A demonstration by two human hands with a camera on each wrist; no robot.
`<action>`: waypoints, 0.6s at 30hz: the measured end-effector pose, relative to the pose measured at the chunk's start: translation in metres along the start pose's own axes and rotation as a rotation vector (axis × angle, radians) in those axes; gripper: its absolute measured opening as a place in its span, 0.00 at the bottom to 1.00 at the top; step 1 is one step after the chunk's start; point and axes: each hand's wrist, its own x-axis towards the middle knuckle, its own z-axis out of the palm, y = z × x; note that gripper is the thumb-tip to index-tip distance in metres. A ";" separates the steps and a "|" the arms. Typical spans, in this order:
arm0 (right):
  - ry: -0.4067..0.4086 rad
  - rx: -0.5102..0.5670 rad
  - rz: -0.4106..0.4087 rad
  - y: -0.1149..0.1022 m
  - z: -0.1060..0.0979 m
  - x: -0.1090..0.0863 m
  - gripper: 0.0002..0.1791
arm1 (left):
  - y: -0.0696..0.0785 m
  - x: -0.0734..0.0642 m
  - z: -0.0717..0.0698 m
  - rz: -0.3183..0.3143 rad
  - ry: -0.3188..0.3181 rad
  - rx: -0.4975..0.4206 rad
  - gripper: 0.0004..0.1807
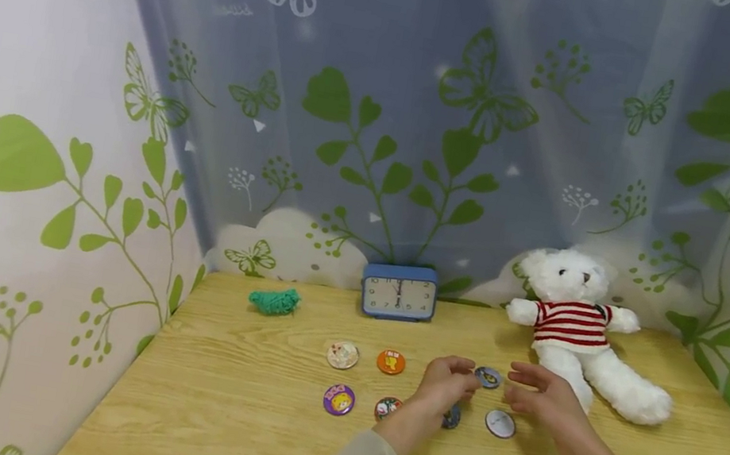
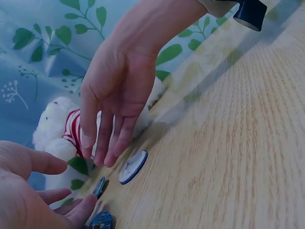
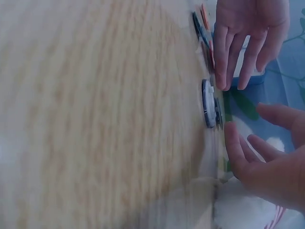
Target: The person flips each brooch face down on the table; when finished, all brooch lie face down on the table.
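Observation:
Several round button badges lie flat in two rows on the wooden table (image 1: pixel 218 412). My left hand (image 1: pixel 442 389) hovers over the right part of the rows, fingers loosely bent and holding nothing. It partly covers a dark blue badge (image 1: pixel 452 417) in the front row. Between my two hands sits a blue-grey badge (image 1: pixel 488 377) in the back row. My right hand (image 1: pixel 547 403) is held to the right of it, fingers extended, palm turned toward the left hand. Just in front lies a white badge (image 1: pixel 500 423) with a dark rim (image 2: pixel 133 167); neither hand visibly touches it.
Farther left are an orange badge (image 1: pixel 391 361), a cream badge (image 1: pixel 342 354), a purple badge (image 1: pixel 338 399) and a red-and-green badge (image 1: pixel 387 407). Behind stand a blue clock (image 1: pixel 399 293) and green bundle (image 1: pixel 274 301). A white teddy bear (image 1: pixel 569 326) sits at back right.

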 end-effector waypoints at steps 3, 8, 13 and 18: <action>0.013 0.003 0.005 0.003 0.002 0.005 0.34 | -0.002 0.001 0.003 0.006 0.014 -0.002 0.18; 0.026 -0.002 0.012 0.008 0.006 0.012 0.31 | -0.004 0.002 0.009 0.004 0.045 0.000 0.19; 0.032 -0.022 0.006 0.009 0.010 0.018 0.30 | -0.004 0.004 0.014 -0.001 0.077 0.043 0.18; 0.051 -0.043 0.000 0.008 0.013 0.023 0.27 | -0.003 0.005 0.017 0.012 0.115 0.093 0.18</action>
